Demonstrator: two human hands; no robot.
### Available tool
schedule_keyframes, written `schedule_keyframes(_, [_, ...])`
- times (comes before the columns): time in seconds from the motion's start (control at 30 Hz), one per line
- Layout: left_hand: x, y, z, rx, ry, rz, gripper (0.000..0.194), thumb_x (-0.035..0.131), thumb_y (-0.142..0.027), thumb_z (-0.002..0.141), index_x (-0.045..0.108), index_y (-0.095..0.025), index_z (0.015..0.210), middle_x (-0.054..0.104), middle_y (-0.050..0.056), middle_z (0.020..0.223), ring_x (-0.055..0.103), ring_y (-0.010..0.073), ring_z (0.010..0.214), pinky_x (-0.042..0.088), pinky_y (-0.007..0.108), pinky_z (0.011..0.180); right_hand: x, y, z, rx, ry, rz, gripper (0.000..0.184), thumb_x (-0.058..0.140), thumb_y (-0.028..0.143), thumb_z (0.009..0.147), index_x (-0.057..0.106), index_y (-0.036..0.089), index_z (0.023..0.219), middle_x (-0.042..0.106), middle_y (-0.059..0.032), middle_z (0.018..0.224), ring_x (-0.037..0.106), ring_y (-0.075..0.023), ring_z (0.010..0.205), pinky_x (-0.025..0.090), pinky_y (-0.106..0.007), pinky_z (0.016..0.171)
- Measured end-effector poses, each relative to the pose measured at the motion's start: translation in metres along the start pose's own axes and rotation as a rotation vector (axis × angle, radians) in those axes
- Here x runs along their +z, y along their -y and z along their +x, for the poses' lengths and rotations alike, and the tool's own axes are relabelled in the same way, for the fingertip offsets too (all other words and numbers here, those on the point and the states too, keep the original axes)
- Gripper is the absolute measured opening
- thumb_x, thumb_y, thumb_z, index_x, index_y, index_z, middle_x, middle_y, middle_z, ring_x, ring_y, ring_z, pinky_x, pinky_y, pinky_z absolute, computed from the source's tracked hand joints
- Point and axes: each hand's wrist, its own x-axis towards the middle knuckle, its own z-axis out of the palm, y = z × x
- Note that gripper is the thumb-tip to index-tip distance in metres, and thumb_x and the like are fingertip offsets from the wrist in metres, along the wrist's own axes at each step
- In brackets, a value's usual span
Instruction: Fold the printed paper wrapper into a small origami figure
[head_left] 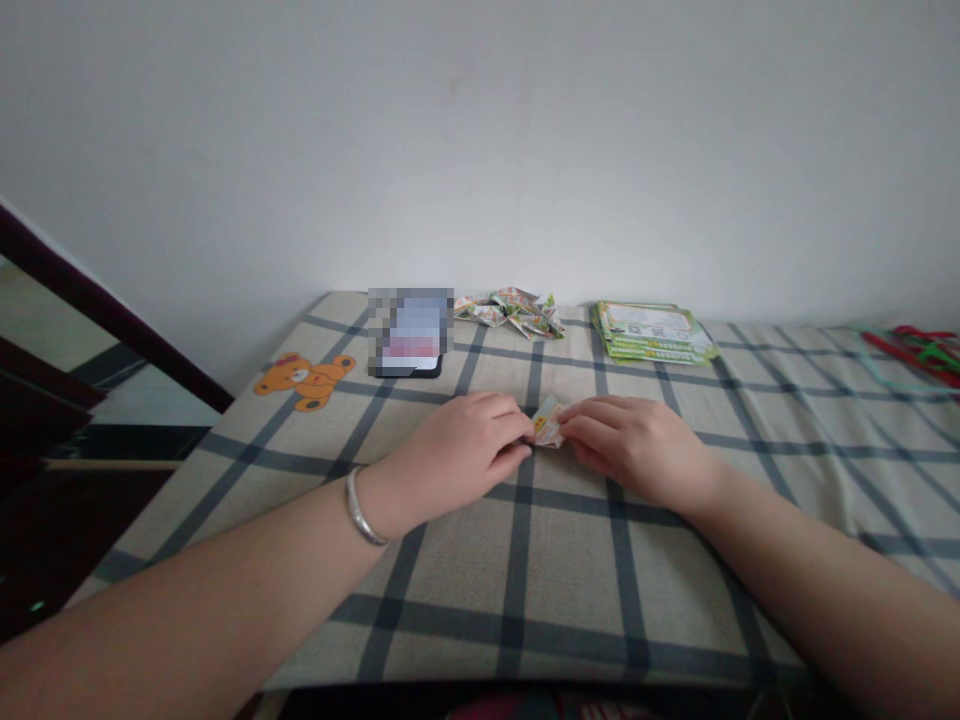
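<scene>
A small folded piece of printed paper (549, 424) lies between my two hands, low over the checked tablecloth (450, 590). Its left edge is pinched by the fingers of my left hand (472, 445), which has a silver bangle (361, 508) at the wrist. On the other side, the closed fingers of my right hand (634, 440) grip the right edge. My fingertips hide part of the paper. Beyond them, near the wall, sits a heap of folded paper pieces (517, 312) with similar print. A stack of green printed sheets (651, 333) lies to its right.
A phone (411, 335) with a blurred-out screen lies at the back left. An orange bear picture (304, 380) is on the cloth near the left edge. Red and green items (926, 350) lie at the far right. Behind the table rises a white wall (480, 150).
</scene>
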Motion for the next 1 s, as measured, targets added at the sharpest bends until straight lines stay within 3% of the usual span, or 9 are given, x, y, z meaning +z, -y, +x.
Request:
schedule_keyframes(0.13, [0.002,-0.001,-0.001,-0.027,-0.068,-0.051,0.011,0.06,-0.026,0.089,0.061,-0.019,0.098,0.061,0.001,0.096,0.058,0.0161,0.089,0.048,0.031,0.081,0.006,0.005,0.001,0.092,-0.141,0.176,0.012,0.053,0.015,0.089,0.065,0.016,0.093,0.071,-0.0076,0.096,0.066,-0.0185,0.088,0.052,-0.03,0.077])
schedule_keyframes(0.37, [0.005,-0.004,0.0,0.063,-0.335,-0.084,0.003,0.057,-0.018,0.09,0.059,-0.018,0.088,0.064,0.0,0.089,0.058,0.0152,0.087,0.047,0.03,0.08,0.009,0.019,0.008,0.215,-0.33,0.381,0.017,0.059,0.007,0.078,0.062,0.019,0.09,0.071,-0.0036,0.093,0.066,-0.0179,0.087,0.053,-0.031,0.076])
schedule_keyframes(0.67, [0.003,-0.006,0.001,0.153,-0.533,-0.093,0.009,0.062,-0.011,0.085,0.059,-0.019,0.087,0.067,-0.001,0.085,0.061,0.0134,0.084,0.047,0.036,0.095,0.007,0.025,0.013,0.17,-0.489,0.538,0.009,0.063,0.01,0.082,0.062,0.019,0.083,0.07,-0.0044,0.089,0.064,-0.0136,0.085,0.052,-0.027,0.076])
schedule_keyframes(1.0, [-0.003,-0.011,-0.002,0.164,-0.582,-0.061,0.013,0.063,-0.01,0.084,0.063,-0.023,0.089,0.071,-0.003,0.093,0.066,0.0123,0.089,0.04,0.043,0.105,0.008,0.026,0.012,0.175,-0.528,0.564,0.011,0.065,0.009,0.082,0.062,0.019,0.083,0.07,-0.0046,0.089,0.065,-0.0136,0.085,0.053,-0.028,0.075])
